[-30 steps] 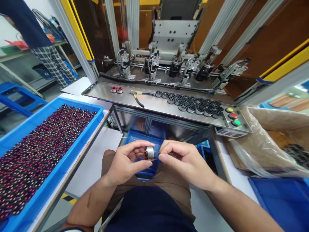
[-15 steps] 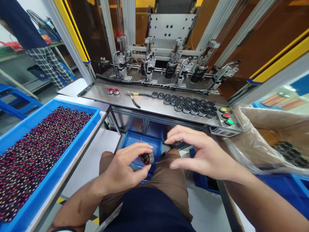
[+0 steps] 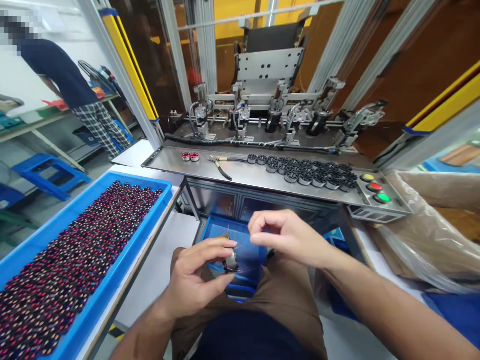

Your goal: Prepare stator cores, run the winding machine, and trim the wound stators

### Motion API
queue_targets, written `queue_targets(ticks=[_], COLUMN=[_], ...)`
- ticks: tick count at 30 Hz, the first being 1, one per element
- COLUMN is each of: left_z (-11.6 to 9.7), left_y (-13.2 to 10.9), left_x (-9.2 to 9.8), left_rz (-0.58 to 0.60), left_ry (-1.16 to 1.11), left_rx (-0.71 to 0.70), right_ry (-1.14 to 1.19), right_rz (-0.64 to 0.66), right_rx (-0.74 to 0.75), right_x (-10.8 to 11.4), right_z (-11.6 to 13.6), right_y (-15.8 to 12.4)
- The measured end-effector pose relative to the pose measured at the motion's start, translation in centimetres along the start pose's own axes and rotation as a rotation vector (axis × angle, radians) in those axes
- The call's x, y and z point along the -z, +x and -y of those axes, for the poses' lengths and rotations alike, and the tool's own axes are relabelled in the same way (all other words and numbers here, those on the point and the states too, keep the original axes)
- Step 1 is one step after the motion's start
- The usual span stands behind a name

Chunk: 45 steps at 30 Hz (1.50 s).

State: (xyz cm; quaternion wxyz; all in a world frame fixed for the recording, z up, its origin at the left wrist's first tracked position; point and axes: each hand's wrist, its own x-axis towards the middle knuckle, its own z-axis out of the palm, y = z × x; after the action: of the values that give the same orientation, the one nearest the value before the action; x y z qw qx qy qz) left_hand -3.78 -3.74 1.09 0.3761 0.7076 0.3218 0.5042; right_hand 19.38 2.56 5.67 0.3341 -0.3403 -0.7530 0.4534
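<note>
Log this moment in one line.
left hand: holds metal part | right hand: beside it, any wire hold unclear | pliers: on ledge

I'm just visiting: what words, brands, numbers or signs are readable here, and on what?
None can be read.
Yellow button, red button, green button: colours only; any lettering is too small to tell.
Metal part in the left hand: no readable marking; blurred.
Pliers: no lettering legible.
</note>
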Motion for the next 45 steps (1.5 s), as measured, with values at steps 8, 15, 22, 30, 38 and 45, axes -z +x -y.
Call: queue_targets(ticks=[8, 15, 22, 30, 38, 45], left_z=[0.8, 0.7, 0.3, 0.3, 0.3, -0.4], left_y=[-0.7, -1.1, -0.8, -0.8, 0.4, 0.5], left_x=[-0.1, 1.3, 0.6, 0.4, -1.4, -2.3], left_rz=[-0.309, -0.444, -0.422, -0.389, -0.3, -0.26], left_ry=[-0.301, -0.335, -0.382, -0.449, -0.487, -0.482], left_rx=[0.252, 0.332, 0.365, 0.357, 0.363, 0.38], right_ry=[-0.775, -0.887, -0.697, 0.062, -0.099, -0.097], right_rz=[-0.201, -0.073, -0.12, -0.147, -0.095, -0.148], right_rx=[-0.033, -0.152, -0.128, 0.009, 0.125, 0.223], right_x=[2.3, 1.3, 4.0, -1.0, -8.0, -7.5], right_z=[-5.7, -10.3, -9.3, -5.5, -4.8, -4.1], right_y=[15.7, 18.2, 17.4, 1.7, -9.2, -7.4])
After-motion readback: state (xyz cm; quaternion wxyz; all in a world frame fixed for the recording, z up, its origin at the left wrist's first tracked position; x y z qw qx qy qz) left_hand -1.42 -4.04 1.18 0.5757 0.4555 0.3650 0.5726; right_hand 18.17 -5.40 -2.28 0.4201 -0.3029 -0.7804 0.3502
